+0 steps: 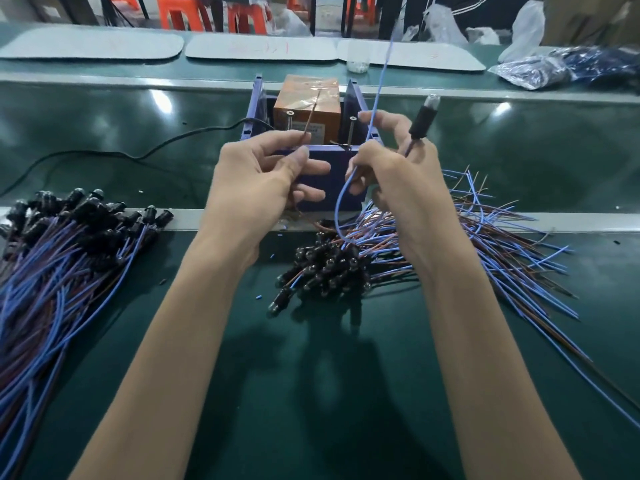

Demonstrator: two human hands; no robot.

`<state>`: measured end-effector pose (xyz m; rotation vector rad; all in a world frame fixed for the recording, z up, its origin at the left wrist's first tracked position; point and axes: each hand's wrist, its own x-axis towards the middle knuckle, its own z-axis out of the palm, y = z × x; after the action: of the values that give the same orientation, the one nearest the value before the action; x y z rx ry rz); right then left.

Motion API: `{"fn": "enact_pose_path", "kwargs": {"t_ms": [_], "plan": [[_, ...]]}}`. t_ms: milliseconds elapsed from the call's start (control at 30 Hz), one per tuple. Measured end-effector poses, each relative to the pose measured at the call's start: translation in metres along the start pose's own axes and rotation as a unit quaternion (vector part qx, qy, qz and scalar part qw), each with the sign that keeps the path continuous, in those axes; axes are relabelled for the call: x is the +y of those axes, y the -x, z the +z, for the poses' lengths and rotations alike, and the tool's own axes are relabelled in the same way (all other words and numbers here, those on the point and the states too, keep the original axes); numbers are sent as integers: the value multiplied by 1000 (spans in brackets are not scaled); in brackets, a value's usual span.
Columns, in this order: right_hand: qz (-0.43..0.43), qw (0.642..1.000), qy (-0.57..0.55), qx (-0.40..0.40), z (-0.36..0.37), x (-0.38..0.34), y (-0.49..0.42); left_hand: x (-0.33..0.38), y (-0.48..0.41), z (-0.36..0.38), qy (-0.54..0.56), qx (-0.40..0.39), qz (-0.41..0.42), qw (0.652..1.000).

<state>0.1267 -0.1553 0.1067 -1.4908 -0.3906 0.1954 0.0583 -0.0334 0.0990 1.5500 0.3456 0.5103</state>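
My left hand (263,178) pinches a thin brown wire (313,114) whose bare end points up toward the orange box (306,105). That box sits inside a blue open frame (325,178) with two upright screws. My right hand (394,174) pinches a blue wire (379,81) that runs up and away. It also holds a black lamp holder with a clear bulb (424,116) sticking up past its fingers. Both hands hover just in front of the blue frame.
A heap of black lamp holders with blue and brown wires (332,268) lies under my right forearm. A second bundle (62,244) lies at the left. A black cable (145,152) crosses the green belt (104,116). White pads (259,46) and bags (540,69) lie at the back.
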Motion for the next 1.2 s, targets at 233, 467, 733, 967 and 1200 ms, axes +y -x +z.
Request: {"fn": "enact_pose_path", "kwargs": {"t_ms": [233,467,733,967,1200], "plan": [[20,1000,-3,-5,1,3,-1,0,1,0,-78,19,42,996],[-9,999,-41,-4,0,4,-1,0,0,-3,-90,39,52,994],[-18,1000,-17,7,-1,5,-1,4,0,-5,-34,70,75,994],[-6,997,-43,57,-1,2,-2,6,2,-5,4,62,77,995],[-31,997,-13,64,-4,3,1,3,1,-5,12,67,83,994]]}}
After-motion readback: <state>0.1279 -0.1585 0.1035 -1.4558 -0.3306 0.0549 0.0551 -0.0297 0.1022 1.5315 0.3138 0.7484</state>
